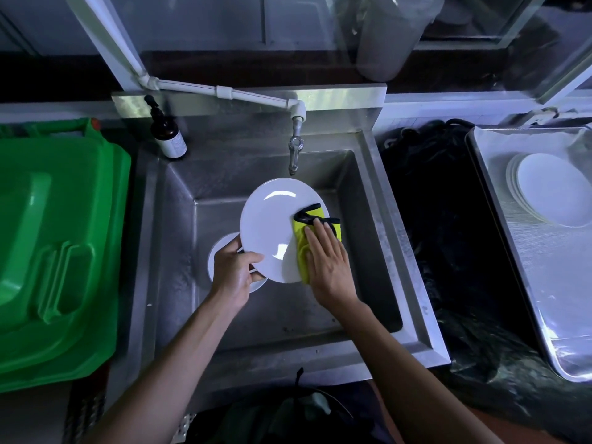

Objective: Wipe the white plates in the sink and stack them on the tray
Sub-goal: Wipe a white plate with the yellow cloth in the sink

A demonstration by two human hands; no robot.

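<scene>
Head view: left hand point(235, 272) gripping lower-left rim of white plate point(272, 225), held tilted above steel sink point(368, 219); right hand point(328, 264) flat, fingers extended, pressing yellow cloth point(302, 233) on plate's right side; another white plate point(217, 251) lying in basin beneath; stack of plates point(551, 190) resting on metal tray point(551, 283) at right; tap point(294, 152) above; green bin point(54, 251) at left
</scene>
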